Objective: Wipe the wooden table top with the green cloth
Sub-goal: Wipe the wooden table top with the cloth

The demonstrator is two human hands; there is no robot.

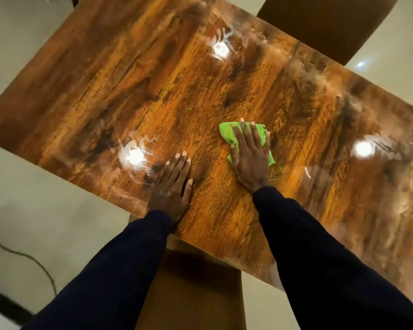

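Note:
A glossy wooden table top (153, 86) fills most of the view, with bright lamp reflections and pale smear marks on it. A small green cloth (227, 133) lies near the table's middle. My right hand (249, 156) lies flat on the cloth with straight fingers, pressing it to the wood; green edges show beyond the fingertips and at both sides. My left hand (172, 184) rests flat on the bare wood to the left, close to the near edge, fingers straight. Both arms wear dark sleeves.
A brown chair (191, 294) stands tucked under the near edge between my arms. Another brown chair back (327, 25) stands at the far side. A pale tiled floor (45, 210) surrounds the table, with a thin cable (34, 260) lying at the lower left.

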